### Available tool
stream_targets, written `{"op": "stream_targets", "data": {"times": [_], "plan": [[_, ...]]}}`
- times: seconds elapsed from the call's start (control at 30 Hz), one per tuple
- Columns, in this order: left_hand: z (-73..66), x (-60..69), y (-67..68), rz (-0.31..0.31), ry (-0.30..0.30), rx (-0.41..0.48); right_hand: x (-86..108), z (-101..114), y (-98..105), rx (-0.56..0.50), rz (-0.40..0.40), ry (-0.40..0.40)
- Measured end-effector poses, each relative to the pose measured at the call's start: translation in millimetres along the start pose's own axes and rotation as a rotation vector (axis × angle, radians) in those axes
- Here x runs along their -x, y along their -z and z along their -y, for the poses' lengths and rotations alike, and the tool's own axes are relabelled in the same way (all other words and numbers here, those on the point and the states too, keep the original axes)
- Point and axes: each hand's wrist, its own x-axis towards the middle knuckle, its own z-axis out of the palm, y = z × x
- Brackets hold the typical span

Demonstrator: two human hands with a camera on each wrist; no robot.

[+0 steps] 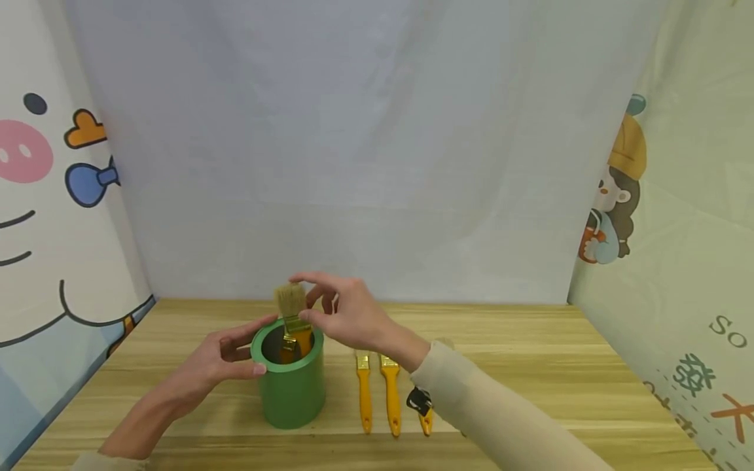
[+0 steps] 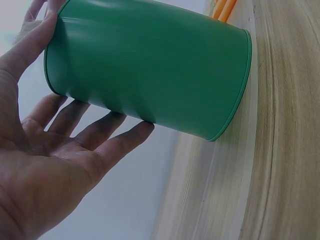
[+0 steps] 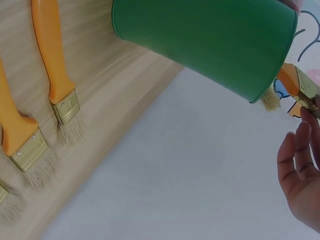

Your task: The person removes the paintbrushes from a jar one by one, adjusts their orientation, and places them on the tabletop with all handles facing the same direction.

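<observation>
A green can [image 1: 292, 396] stands upright on the table. My left hand [image 1: 215, 360] holds it near the rim, thumb at the front and fingers along the far side; the left wrist view shows several fingertips touching the can wall [image 2: 145, 65]. Bristles up, a wide paintbrush [image 1: 290, 302] is pinched at its metal band by my right hand [image 1: 356, 317], its orange handle reaching down into the can's mouth. Inside the can, another paintbrush [image 1: 288, 345] shows its metal band. The lower ends of both handles are hidden by the can.
Right of the can lie a narrow paintbrush [image 1: 364, 396], a wider paintbrush [image 1: 391, 399] and a third paintbrush [image 1: 427, 424], partly covered by my right sleeve [image 1: 471, 392]. A white curtain [image 1: 377, 163] hangs behind the wooden table [image 1: 518, 347]; printed cloths flank it.
</observation>
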Motion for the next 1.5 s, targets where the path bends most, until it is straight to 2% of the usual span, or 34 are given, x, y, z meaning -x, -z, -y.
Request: {"op": "stream_targets", "data": {"times": [0.23, 0.67, 0.87, 1.27, 1.5], "plan": [[0.2, 0.3, -0.2, 0.000, 0.007, 0.009, -4.8, 5.3, 8.8, -0.004, -0.034, 0.003], [0.1, -1.0, 0.4, -0.003, 0.010, 0.001, -12.6, 6.4, 23.0, -0.005, -0.159, 0.048], [-0.4, -1.6, -0.3, 0.000, 0.009, 0.010, -16.4, 10.5, 31.6, -0.031, -0.210, 0.045], [-0.6, -0.8, -1.0, -0.008, 0.006, 0.015, -19.7, 19.6, 56.0, -0.141, -0.272, 0.067], [0.0, -0.9, -0.7, -0.002, 0.002, 0.018, -15.6, 22.0, 66.9, -0.131, -0.283, 0.058]]}}
